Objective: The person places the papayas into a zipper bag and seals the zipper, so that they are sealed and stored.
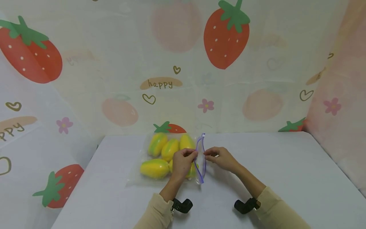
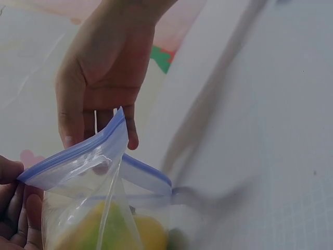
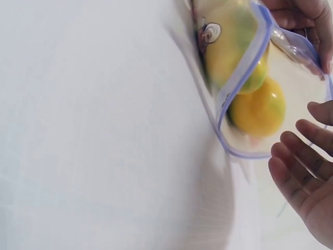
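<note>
A clear zip bag (image 1: 134,175) with a purple zip rim lies on the table, its mouth gaping to the right. Several yellow-green fruits (image 1: 155,168), smooth and mango-like, are inside. My left hand (image 1: 182,162) reaches across the bag and pinches the near side of its rim between thumb and fingers; the left wrist view has this hand (image 2: 15,208) at a corner of the rim. Just right of the mouth is my right hand (image 1: 223,158), its fingertips at the rim. In the right wrist view its fingers (image 3: 307,151) are loosely extended, with no grip showing.
A white table (image 1: 286,178) spreads under the bag, with a strawberry-print cloth (image 1: 183,63) hung behind and at the sides. A black wrist camera (image 1: 183,206) sits at my left cuff, another wrist camera (image 1: 246,206) at my right.
</note>
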The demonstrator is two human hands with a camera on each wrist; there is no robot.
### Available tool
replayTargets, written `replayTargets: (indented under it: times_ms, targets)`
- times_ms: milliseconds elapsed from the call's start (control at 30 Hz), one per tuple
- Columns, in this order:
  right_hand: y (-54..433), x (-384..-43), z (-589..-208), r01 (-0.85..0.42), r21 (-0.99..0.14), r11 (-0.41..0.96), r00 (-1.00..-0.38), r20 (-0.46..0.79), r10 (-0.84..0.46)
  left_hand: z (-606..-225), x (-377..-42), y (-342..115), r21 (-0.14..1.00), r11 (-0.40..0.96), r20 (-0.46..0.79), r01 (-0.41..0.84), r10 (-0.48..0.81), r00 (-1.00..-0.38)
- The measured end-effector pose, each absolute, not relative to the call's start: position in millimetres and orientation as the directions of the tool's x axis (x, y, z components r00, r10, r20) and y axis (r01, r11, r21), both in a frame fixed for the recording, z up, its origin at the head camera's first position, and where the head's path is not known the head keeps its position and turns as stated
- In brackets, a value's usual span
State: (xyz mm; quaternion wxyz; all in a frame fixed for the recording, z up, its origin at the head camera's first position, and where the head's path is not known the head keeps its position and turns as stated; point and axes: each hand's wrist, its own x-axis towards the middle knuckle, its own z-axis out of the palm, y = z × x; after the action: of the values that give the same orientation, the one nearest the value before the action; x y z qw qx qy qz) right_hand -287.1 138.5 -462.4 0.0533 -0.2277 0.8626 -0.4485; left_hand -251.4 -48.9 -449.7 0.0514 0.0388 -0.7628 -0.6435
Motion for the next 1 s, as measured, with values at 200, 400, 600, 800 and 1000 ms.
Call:
replayTargets:
  times_ms: [200, 400, 600, 800, 1000]
  targets:
    - [141, -294, -458, -0.281, -0.836, 0.471, -0.907, 0.07, -0.416, -451, -253, -49, 0.985, 0.174, 0.027, 0.005, -0.124, -0.992]
    - [144, -300, -457, -0.267, -0.838, 0.476, -0.917, 0.069, -0.394, -452, -252, -49, 0.983, 0.183, 0.034, 0.011, -0.122, -0.992]
    - [146, -306, -455, -0.231, -0.849, 0.474, -0.934, 0.058, -0.352, -452, -252, -50, 0.982, 0.188, 0.036, 0.011, -0.128, -0.991]
    - [147, -312, -450, -0.177, -0.884, 0.432, -0.951, 0.041, -0.306, -452, -251, -49, 0.98, 0.198, 0.021, -0.006, -0.133, -0.991]
    - [147, -320, -442, -0.117, -0.927, 0.357, -0.971, 0.032, -0.235, -453, -251, -48, 0.981, 0.195, 0.029, 0.003, -0.13, -0.991]
